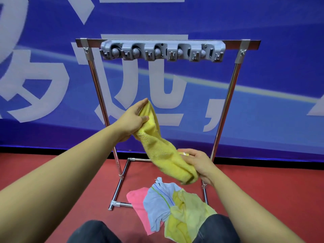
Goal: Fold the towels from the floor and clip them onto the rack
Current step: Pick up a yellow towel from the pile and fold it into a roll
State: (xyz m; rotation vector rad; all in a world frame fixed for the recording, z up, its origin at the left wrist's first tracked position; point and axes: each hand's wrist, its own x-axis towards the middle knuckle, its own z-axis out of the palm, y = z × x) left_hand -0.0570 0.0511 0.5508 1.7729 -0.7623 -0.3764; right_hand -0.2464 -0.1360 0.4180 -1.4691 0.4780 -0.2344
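Rack (226,102): polished chrome tube, glossy. Clip bar (162,51): grey moulded plastic, matt. Yellow towel (157,146): fuzzy terry cloth. Floor pile (168,206): soft cloth, pink, pale blue, yellow. Floor (70,172): red, matt. Banner (263,102): smooth blue.

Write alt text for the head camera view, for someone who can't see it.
Two hands, left hand high and right hand low, hold a bunched yellow towel before a chrome rack with an empty grey clip strip. More towels lie on the red floor.

Bright even light, soft shadows; wide-angle bowing at edges, pic slightly soft.
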